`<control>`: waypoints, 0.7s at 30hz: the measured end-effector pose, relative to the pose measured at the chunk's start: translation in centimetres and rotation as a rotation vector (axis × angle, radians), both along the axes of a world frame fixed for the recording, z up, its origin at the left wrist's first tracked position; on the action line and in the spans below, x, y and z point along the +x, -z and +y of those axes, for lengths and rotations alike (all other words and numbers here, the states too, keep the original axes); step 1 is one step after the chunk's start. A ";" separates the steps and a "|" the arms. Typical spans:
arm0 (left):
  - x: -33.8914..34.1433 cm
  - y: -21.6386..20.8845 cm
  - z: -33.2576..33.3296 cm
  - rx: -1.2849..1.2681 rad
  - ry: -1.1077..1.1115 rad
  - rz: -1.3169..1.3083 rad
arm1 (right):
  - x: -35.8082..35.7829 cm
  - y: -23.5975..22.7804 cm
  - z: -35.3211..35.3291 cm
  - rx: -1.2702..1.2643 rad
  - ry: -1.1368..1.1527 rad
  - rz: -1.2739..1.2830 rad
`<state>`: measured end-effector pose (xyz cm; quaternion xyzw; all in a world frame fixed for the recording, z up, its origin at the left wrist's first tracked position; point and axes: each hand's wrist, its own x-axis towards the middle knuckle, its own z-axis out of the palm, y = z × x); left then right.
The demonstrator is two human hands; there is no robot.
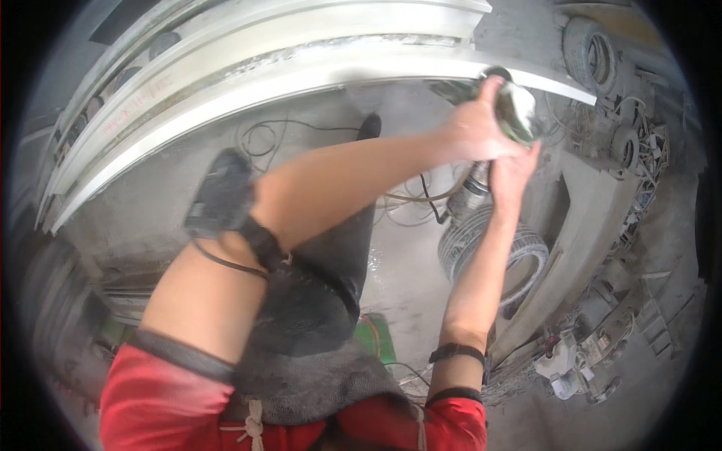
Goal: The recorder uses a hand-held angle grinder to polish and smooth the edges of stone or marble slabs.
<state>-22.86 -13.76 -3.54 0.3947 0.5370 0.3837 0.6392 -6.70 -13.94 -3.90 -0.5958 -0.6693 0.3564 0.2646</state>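
Both my hands are closed around a hand-held power tool [470,190] with a metallic cylindrical body, which looks like a grinder. My left hand [475,129] grips its upper part, thumb stretched toward a dark round head. Just below and to the right, my right hand [511,169] wraps the tool near a shiny, bulging cover [517,113]. The dark head meets or nearly meets the edge of a long white beam [301,83] close to its right end; blur hides whether they touch. A hose [429,198] runs left from the tool's body.
More long pale beams [248,34] lie behind, spanning the upper left. Tyres [496,248] lie on the floor below the tool, and another tyre [589,54] leans at the upper right. A cable [259,139] loops on the floor. Cluttered scrap [579,361] fills the right side.
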 end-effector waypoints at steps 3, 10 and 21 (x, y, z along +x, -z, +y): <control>-6.7 3.2 -8.4 0.164 -0.252 0.104 | -10.3 -1.3 -6.1 -0.141 -0.071 0.046; -28.7 2.5 -31.7 -0.216 -0.464 -0.098 | -30.9 -2.7 -21.1 -0.314 -0.532 -0.105; -6.5 3.5 -10.4 0.321 -0.289 0.126 | -9.6 -0.3 -8.2 -0.292 -0.001 0.264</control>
